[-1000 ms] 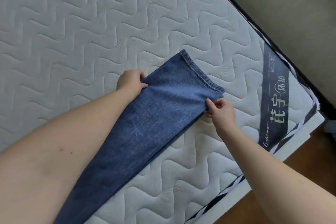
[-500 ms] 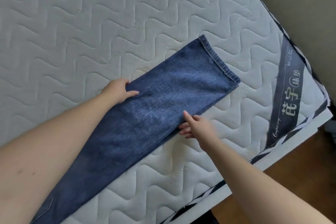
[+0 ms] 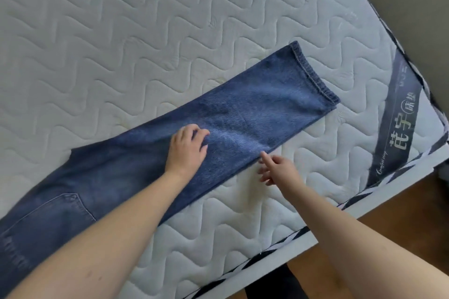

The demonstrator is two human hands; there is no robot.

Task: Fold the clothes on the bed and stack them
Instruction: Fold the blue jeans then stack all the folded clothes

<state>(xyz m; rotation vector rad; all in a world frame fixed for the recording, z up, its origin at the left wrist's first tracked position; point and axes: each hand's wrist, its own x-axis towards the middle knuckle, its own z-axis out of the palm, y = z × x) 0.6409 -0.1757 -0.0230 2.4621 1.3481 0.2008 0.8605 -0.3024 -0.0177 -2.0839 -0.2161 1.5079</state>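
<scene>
Lower centre: left hand (image 3: 187, 150) resting on jeans (image 3: 243, 119), fingers loosely bent, grasping nothing; right hand (image 3: 279, 170) just off the near edge, fingers released. Jeans lying flat, diagonal, lower left to upper right. Best smoothed from knee toward hem (image 3: 313, 73) before folding. Beyond: quilted white mattress (image 3: 145, 31), dark label (image 3: 401, 126), wood floor (image 3: 401, 213) at right.

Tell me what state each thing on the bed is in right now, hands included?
jeans: laid out flat and lengthwise on the mattress, legs stacked, not yet folded across.
left hand: resting on the jeans, fingers loosely bent, gripping nothing.
right hand: open, forefinger at the jeans' near edge.
mattress: bare, quilted.
</scene>
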